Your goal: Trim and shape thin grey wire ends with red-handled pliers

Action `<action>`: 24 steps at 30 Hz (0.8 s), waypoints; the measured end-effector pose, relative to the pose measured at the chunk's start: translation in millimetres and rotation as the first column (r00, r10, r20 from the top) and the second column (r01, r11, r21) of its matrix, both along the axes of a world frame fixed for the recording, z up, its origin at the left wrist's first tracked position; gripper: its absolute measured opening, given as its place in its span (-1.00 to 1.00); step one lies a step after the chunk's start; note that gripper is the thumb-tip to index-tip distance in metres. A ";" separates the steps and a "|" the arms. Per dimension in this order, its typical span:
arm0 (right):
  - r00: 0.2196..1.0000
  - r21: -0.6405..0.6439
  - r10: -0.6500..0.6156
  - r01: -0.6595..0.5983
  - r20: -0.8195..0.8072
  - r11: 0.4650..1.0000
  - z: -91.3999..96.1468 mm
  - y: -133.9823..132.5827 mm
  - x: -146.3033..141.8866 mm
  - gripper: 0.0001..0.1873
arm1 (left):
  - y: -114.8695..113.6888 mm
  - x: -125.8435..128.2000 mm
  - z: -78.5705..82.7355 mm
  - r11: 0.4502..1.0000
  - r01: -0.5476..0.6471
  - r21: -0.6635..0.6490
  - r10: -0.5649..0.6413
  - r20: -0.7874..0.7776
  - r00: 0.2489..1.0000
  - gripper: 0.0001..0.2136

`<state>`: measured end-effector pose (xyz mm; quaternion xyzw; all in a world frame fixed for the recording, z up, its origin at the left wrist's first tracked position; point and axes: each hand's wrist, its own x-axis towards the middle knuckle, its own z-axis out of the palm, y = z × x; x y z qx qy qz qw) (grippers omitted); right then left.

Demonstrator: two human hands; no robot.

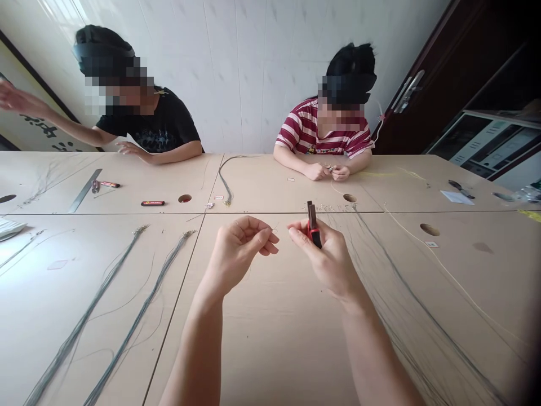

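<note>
My left hand (245, 245) is raised over the middle of the table, thumb and fingertips pinched together on a thin cord (276, 228). The cord's fine end pokes out towards my other hand, and a faint strand hangs below. Just to the right, my right hand (323, 248) is wrapped round small pliers (313, 223) with dark flat jaws pointing up and red and black on the handle. Its thumb and index tip come together close to the cord's end; whether they touch it I cannot tell. A small gap separates the two hands.
Bundles of grey cords (156, 287) lie at left; more loose cords (393, 265) spread at right. Two people sit opposite, one with hands (329, 172) on small work. A steel ruler (85, 190), a red-and-black stick-like item (153, 203) and cable holes (430, 229) are on the table.
</note>
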<state>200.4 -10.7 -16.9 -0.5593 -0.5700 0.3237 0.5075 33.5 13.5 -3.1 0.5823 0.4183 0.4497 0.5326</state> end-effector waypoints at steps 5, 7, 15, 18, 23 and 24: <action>0.994 -0.006 0.106 -0.106 -0.042 0.994 -2.6 1.4 -5.4 -0.75 | 0.2 -1.4 -0.8 0.999 0.028 0.022 -0.028 -0.009 1.000 -0.89; 0.990 0.005 0.137 -0.137 -0.044 0.991 -3.5 2.7 -7.9 -0.78 | 0.4 -1.4 -0.5 0.999 0.042 0.026 -0.041 -0.014 0.999 -0.88; 0.986 0.057 0.169 -0.169 -0.005 0.984 -1.7 4.7 -10.0 -0.78 | -0.4 -2.6 2.4 0.998 0.055 0.015 -0.055 -0.002 0.998 -0.88; 0.988 0.074 0.157 -0.156 -0.011 0.985 -1.9 3.9 -11.0 -0.79 | -1.3 -3.3 3.4 0.999 0.051 -0.013 -0.051 0.020 0.998 -0.88; 0.992 0.100 0.127 -0.125 -0.006 0.987 -0.7 1.1 -11.4 -0.79 | -1.4 -3.4 3.7 0.995 0.102 0.005 -0.102 0.078 0.992 -0.90; 0.992 0.100 0.125 -0.125 -0.002 0.987 0.0 0.3 -11.5 -0.79 | -1.2 -3.4 3.3 0.993 0.115 0.004 -0.115 0.094 0.989 -0.91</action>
